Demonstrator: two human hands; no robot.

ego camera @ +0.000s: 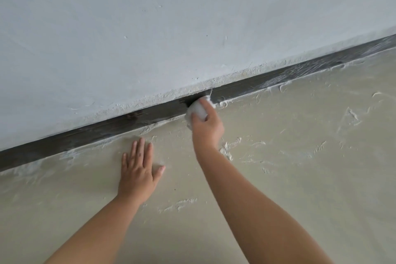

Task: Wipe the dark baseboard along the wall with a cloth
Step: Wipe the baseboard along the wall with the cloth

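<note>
Dusty floor (278, 188), pale wall (150, 28), dark baseboard (150, 117)

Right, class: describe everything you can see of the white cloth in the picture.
The cloth is white, soft-looking and bunched into a wad, with a loose thread sticking up near its top. The right hand grips it from the floor side, fingers curled over it, so much of it is hidden. It is pressed against the dark baseboard where the pale wall meets the dusty floor.
</note>
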